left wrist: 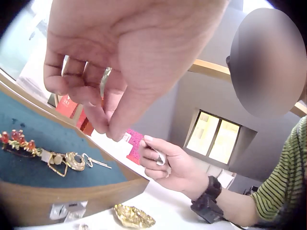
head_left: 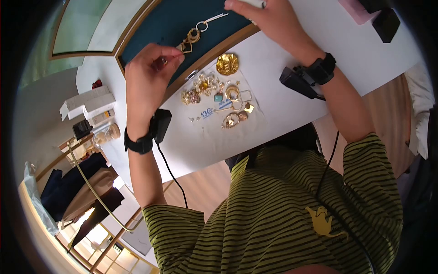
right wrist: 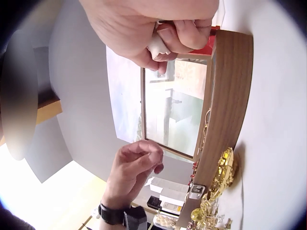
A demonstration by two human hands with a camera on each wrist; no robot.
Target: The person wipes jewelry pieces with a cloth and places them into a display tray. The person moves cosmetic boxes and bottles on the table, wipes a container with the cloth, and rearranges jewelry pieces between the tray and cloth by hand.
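My left hand (head_left: 148,75) hangs over the near left part of a box with a dark teal lining (head_left: 159,32). Its thumb and index fingertips meet, and a small glint shows among the bent fingers; whether they pinch anything I cannot tell. Close by the fingertips, a gold square-framed earring (left wrist: 58,167), a gold hoop earring (left wrist: 75,162) and a hoop with a long bar (head_left: 202,26) lie in a row on the lining. Red-beaded jewellery (left wrist: 19,141) sits at the row's end. Over the box's right side, my right hand (head_left: 278,20) grips a crumpled white tissue (right wrist: 158,47) in curled fingers.
A gold, crinkled dish-like piece (head_left: 227,64) lies on the white table before the box's wooden edge (right wrist: 232,86). Beside it, a clear plastic bag (head_left: 214,121) has several pieces of jewellery on it. White cartons (head_left: 98,101) and a jar (head_left: 107,134) stand left.
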